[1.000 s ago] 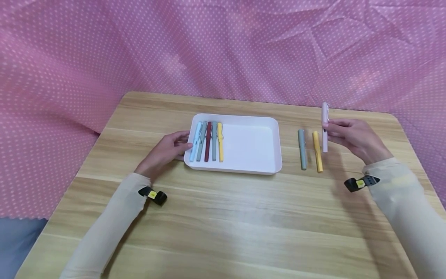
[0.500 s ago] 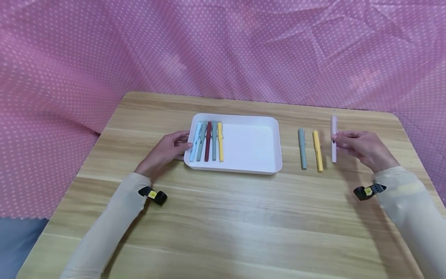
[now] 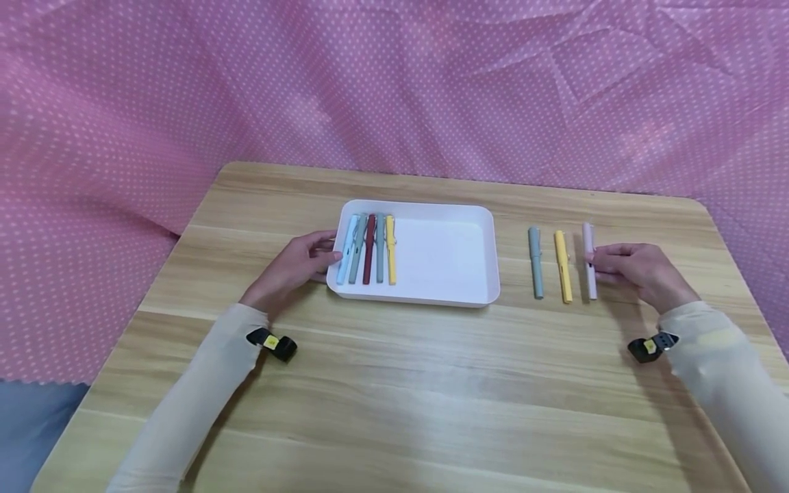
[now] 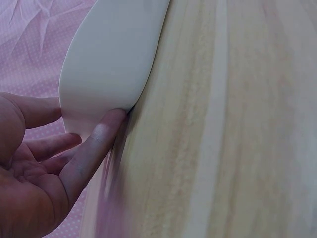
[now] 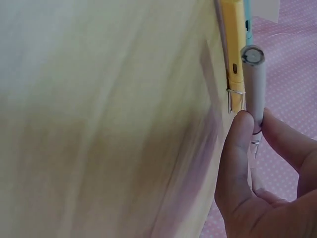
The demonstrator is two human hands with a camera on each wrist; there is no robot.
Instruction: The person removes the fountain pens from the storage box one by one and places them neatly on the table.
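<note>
A pale purple pen (image 3: 589, 260), clip at its far end, is pinched between the thumb and fingers of my right hand (image 3: 637, 270). In the right wrist view the pen's end (image 5: 253, 55) faces the camera, just above the wood. Left of it lie a yellow pen (image 3: 564, 267) and a grey-green pen (image 3: 535, 263), roughly parallel. My left hand (image 3: 296, 267) grips the left wall of a white tray (image 3: 444, 301), thumb at the rim and fingers outside. Inside the tray's left part, several pens lie side by side: light blue, grey-green, dark red (image 3: 369, 250) and yellow.
The wooden table (image 3: 394, 383) has rounded far corners. A pink dotted cloth (image 3: 394, 89) hangs behind it and on the left. Each wrist wears a strapped black camera (image 3: 283, 348). Bare tabletop separates the tray from the loose pens.
My right hand has brought the pale purple pen right, then down toward the tabletop, nearer to parallel with the yellow pen. The left hand and tray have stayed in place.
</note>
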